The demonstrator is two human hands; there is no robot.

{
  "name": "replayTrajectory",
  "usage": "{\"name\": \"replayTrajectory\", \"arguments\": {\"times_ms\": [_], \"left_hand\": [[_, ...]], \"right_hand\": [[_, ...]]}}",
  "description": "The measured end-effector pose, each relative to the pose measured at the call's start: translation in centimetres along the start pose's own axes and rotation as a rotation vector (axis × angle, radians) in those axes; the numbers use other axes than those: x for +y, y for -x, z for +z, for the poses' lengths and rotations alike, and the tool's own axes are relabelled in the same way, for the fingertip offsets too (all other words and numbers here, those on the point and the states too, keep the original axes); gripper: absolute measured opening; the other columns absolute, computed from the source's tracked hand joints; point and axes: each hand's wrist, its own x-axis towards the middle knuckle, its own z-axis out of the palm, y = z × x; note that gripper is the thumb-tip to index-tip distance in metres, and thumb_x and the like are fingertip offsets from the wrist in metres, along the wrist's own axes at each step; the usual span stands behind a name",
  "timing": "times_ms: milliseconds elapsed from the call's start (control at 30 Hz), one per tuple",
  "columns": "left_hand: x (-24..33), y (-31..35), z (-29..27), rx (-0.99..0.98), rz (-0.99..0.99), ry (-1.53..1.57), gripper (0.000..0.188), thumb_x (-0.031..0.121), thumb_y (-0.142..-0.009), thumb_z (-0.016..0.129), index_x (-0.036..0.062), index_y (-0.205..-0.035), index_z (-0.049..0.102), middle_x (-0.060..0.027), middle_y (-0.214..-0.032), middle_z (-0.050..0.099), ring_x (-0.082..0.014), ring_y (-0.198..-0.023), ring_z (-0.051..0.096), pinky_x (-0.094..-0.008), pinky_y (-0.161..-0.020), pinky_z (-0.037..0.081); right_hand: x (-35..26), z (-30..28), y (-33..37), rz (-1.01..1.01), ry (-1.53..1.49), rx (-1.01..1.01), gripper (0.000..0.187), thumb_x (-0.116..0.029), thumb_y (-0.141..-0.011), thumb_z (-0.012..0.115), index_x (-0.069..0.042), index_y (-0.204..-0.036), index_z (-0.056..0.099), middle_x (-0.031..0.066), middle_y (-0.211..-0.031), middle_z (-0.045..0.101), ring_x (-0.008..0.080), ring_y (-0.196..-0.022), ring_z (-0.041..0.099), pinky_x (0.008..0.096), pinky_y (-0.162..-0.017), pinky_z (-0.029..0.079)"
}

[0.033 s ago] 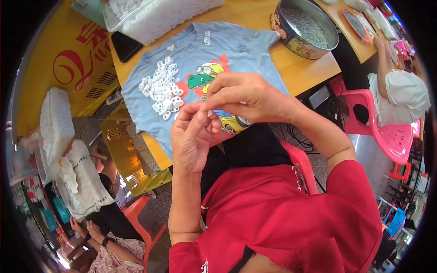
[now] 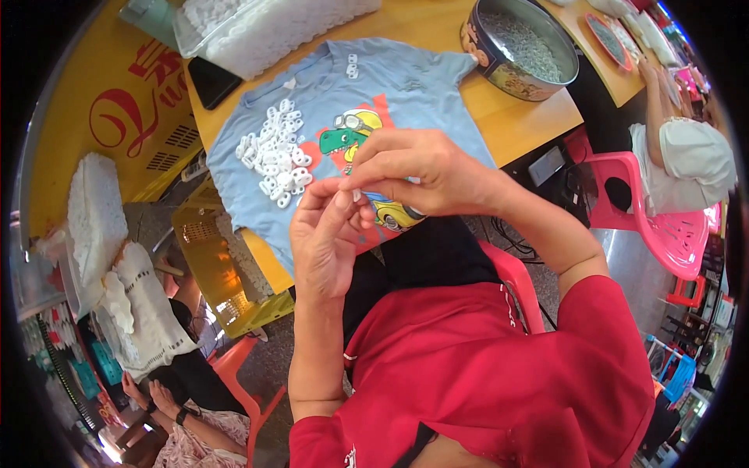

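Observation:
My left hand (image 2: 322,248) is closed, with thumb and fingers around a small white plastic piece (image 2: 356,195), mostly hidden by the fingertips. Right against it, my right hand (image 2: 417,170) pinches with thumb and forefinger; whatever lies between those fingertips is too small to make out. Both hands are above a light blue T-shirt (image 2: 437,101) with a cartoon dinosaur print, spread over the table. On the shirt, left of my hands, is a heap of small white plastic pieces with two holes each (image 2: 281,152). Several more white pieces (image 2: 353,66) stand in a short row near the collar.
A round tin (image 2: 521,51) of small silvery metal parts stands at the table's far right. Far left are a clear tub of white pieces (image 2: 265,35) and a dark phone (image 2: 212,82). A yellow crate (image 2: 204,277) is at left below the table. Other people sit on both sides.

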Motion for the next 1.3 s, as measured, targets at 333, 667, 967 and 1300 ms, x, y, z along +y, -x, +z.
{"name": "replayTrajectory", "arguments": {"times_ms": [333,667,967,1300], "left_hand": [[-1.6,0.0,1.8,0.151,0.43,-0.625,0.021,-0.001,-0.092,0.061,-0.0021,-0.112,0.055,-0.0069,-0.101,0.063,-0.0108,-0.091,0.062,-0.0251,-0.083,0.052],[-2.0,-1.5,2.4,0.093,0.239,-0.596,0.013,0.0,-0.093,0.062,-0.0017,-0.106,0.062,-0.0062,-0.096,0.065,-0.0101,-0.084,0.064,-0.0231,-0.075,0.052],[-2.7,-2.1,1.3,0.056,0.199,-0.556,0.011,0.001,-0.094,0.06,-0.0029,-0.104,0.061,-0.0076,-0.094,0.066,-0.0115,-0.08,0.065,-0.0243,-0.073,0.053],[-3.3,-2.5,0.8,-0.029,0.299,-0.636,0.011,-0.004,-0.092,0.06,-0.0043,-0.103,0.061,-0.0088,-0.095,0.061,-0.0127,-0.079,0.064,-0.0238,-0.07,0.051]], "right_hand": [[-1.0,1.0,2.6,0.617,-0.542,0.154,0.013,-0.009,-0.089,0.068,0.001,-0.097,0.066,0.0017,-0.09,0.062,0.007,-0.082,0.058,0.0221,-0.069,0.048],[-0.6,-0.9,3.5,0.646,-0.436,0.158,0.012,-0.01,-0.09,0.067,0.0,-0.097,0.065,0.0026,-0.089,0.062,0.007,-0.077,0.056,0.0227,-0.065,0.046],[2.1,-5.3,1.6,0.457,0.061,0.11,0.014,-0.01,-0.087,0.066,0.001,-0.095,0.066,0.0049,-0.081,0.061,0.0099,-0.072,0.057,0.0247,-0.063,0.045],[7.5,-8.1,-1.7,0.409,0.604,-0.068,0.015,-0.016,-0.085,0.066,-0.003,-0.092,0.066,0.0108,-0.085,0.064,0.0248,-0.074,0.062,0.0346,-0.067,0.047]]}}
